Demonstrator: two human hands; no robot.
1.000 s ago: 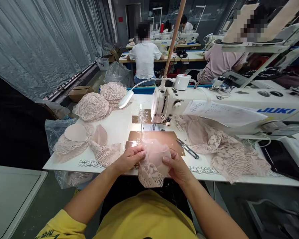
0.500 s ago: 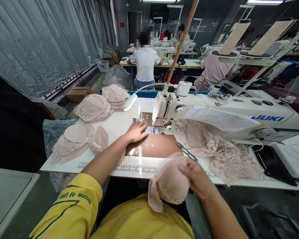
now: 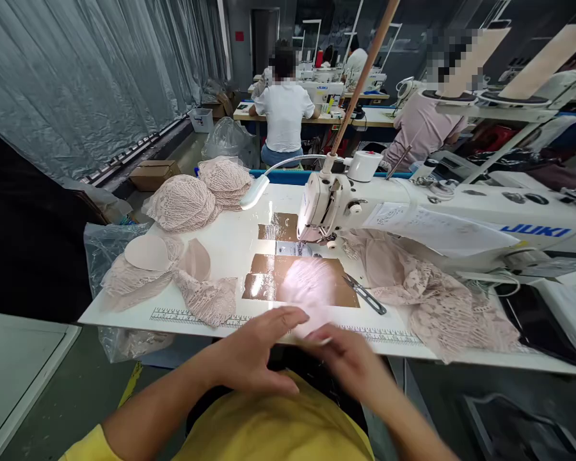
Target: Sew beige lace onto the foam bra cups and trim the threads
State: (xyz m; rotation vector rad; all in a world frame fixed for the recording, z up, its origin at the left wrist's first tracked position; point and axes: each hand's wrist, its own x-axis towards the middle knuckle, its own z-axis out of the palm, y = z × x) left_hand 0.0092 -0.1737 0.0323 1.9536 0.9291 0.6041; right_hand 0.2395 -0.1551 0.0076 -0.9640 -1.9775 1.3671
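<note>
Surface: we note a white table (image 3: 230, 240) with a ruler strip (image 3: 187, 315) printed along its near edge and shiny brown patches (image 3: 269, 266) in front of the needle. A white sewing machine (image 3: 461, 218) stands across the right half, and its gooseneck lamp (image 3: 255, 192) reaches left over the table. Mounds of pink lace cups (image 3: 182, 202) sit at the far left corner, with smooth foam cups (image 3: 146, 251) nearer on a spread of lace. A loose lace heap (image 3: 436, 301) lies under the machine arm, and thread snips (image 3: 365, 294) lie just beside the brown patches.

Room: grey plastic sheeting (image 3: 77, 77) covers the left wall, with a cardboard box (image 3: 153, 173) on the floor below it. A person in a white shirt (image 3: 284, 109) sits at another machine further back.

Hands: the left hand (image 3: 254, 349) is flat and spread, fingers pointing right, and holds nothing. The right hand (image 3: 350, 362) is blurred, with its fingertips at the table's near edge. We cannot tell how far open it is, or whether it touches anything. One lace cup (image 3: 310, 288), also blurred, lies on the brown patches just beyond both hands.
</note>
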